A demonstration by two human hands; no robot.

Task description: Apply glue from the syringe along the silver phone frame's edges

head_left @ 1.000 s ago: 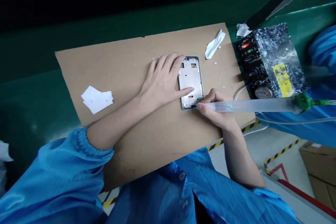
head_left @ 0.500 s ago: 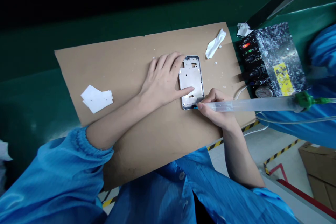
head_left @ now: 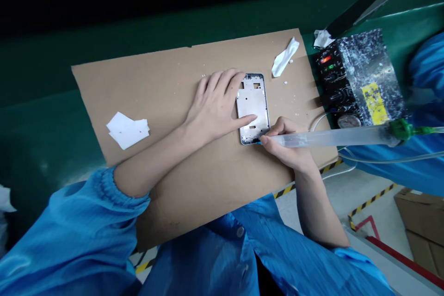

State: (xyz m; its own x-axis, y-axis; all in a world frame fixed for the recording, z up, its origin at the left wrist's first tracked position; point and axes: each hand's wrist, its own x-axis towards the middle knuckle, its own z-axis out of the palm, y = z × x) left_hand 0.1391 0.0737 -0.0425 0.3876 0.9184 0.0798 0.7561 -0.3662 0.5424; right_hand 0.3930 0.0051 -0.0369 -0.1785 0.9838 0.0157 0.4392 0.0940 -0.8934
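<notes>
A silver phone frame [head_left: 252,104] with a dark rim lies on the cardboard, its long side pointing away from me. My left hand [head_left: 217,106] holds it down from the left, the index fingertip at its upper left corner and the thumb on its metal face. In my right hand [head_left: 287,145] is a translucent dispensing syringe [head_left: 333,137], pinched near the tip and tilted almost flat. The syringe tip meets the frame's near edge by the lower right corner; my fingers partly hide it. A green cap [head_left: 400,132] with a hose closes its far end.
The cardboard sheet [head_left: 180,185] covers part of a green bench [head_left: 41,125]. White paper pieces [head_left: 128,130] lie left, a crumpled wipe [head_left: 285,58] at the upper right. A black dispenser box [head_left: 364,74] with lit displays and a gauge stands right, near another person's blue sleeve [head_left: 428,62].
</notes>
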